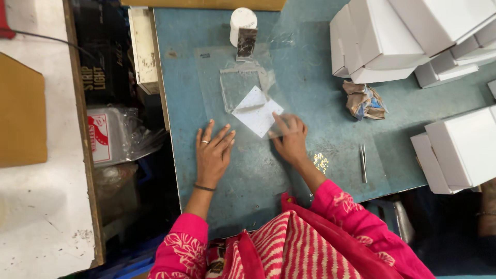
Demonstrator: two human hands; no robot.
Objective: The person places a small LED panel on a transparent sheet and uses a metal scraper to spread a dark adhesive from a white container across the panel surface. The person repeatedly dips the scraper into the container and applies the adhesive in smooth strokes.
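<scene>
Head view: your left hand (213,153) lay flat, released, at frame centre; your right hand (291,138) grasped the clear sleeve (243,85) over the card (257,111).

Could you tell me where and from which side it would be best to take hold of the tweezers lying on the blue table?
The tweezers lie flat and slim on the table, long axis running away from the person, clear of other things. Probably best to come from above with the right hand, the nearer of the two hands, and pinch across the narrow width near the middle, fingertips on either long side.
</scene>
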